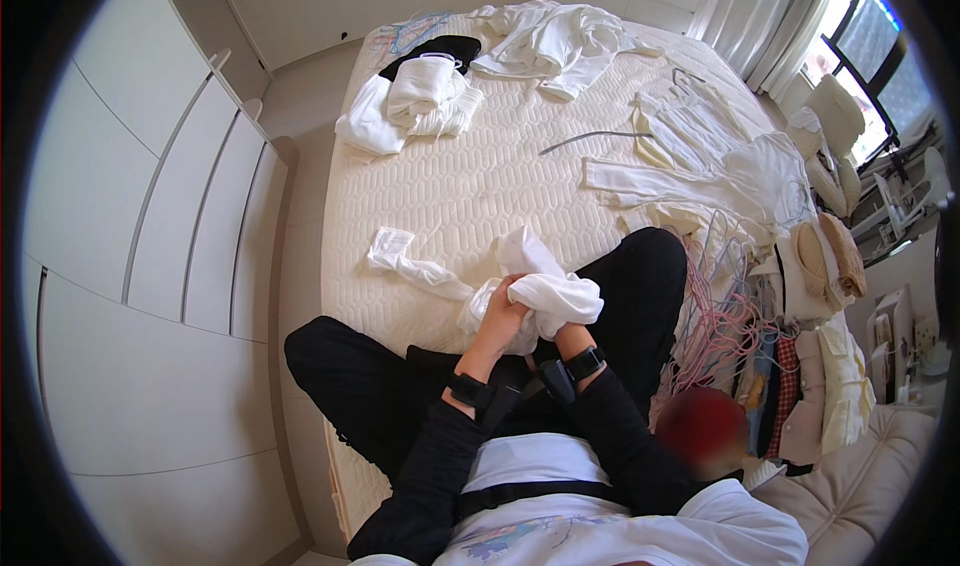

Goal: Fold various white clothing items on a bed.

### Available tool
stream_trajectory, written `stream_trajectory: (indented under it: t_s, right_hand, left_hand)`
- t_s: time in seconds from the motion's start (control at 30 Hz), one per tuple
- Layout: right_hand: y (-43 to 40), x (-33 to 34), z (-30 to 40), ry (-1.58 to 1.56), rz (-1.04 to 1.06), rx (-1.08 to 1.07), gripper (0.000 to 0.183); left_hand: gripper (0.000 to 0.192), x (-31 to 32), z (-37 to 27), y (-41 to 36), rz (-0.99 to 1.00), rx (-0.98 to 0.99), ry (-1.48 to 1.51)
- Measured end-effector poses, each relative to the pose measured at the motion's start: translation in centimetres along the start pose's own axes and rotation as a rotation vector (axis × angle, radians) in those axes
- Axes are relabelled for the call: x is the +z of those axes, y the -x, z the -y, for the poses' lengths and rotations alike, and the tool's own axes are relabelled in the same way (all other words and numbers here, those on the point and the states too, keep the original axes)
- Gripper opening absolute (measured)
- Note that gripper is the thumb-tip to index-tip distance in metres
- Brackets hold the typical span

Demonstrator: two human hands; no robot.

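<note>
A white cloth garment (555, 296) is bunched up before me, above my crossed legs in black trousers. My left hand (504, 314) grips its gathered fabric, thumb on top. My right hand (574, 335) goes into or under a thick fold of the same garment; the cloth hides its fingers. From the bunch a long narrow part, seemingly a sleeve (427, 273), trails left across the quilted mattress (465, 191). Another white flap stands up beyond my hands. Each wrist wears a black strapped device.
At the far left lie a folded white stack (424, 89) and a black garment (461, 49). White clothes (555, 40) are heaped at the far end. To my right are spread white garments (697, 168), a grey hanger (592, 139), tangled pink and blue hangers (709, 311) and folded clothes (810, 393).
</note>
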State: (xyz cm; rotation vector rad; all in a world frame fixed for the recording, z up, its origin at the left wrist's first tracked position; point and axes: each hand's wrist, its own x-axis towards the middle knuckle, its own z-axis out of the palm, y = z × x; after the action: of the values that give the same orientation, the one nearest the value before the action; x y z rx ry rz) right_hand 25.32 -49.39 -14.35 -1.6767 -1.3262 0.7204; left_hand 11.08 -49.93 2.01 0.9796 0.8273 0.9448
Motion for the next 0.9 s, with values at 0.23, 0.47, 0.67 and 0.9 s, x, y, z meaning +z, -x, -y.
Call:
stream_trajectory:
  t_s: [0.23, 0.47, 0.67, 0.9]
  right_hand:
    - [1.0, -1.5, 5.2, -0.313, 0.17, -0.051, 0.02]
    - [0.5, -2.2, 6.4, -0.109, 0.088, -0.317, 0.02]
    - [0.9, -2.6, 10.8, -1.443, 0.337, 0.185, 0.024]
    - [-0.5, -0.5, 4.8, -1.64, 0.495, 0.111, 0.024]
  left_hand:
    - [0.029, -1.7, -1.3, 0.6, 0.217, -0.042, -0.112]
    - [0.032, -1.7, 0.7, -0.6, 0.024, 0.328, -0.344]
    - [0.034, -0.9, -1.1, 0.2, -0.203, 0.453, -0.592]
    - [0.024, -1.4, -1.5, 0.5, 0.004, 0.211, -0.269]
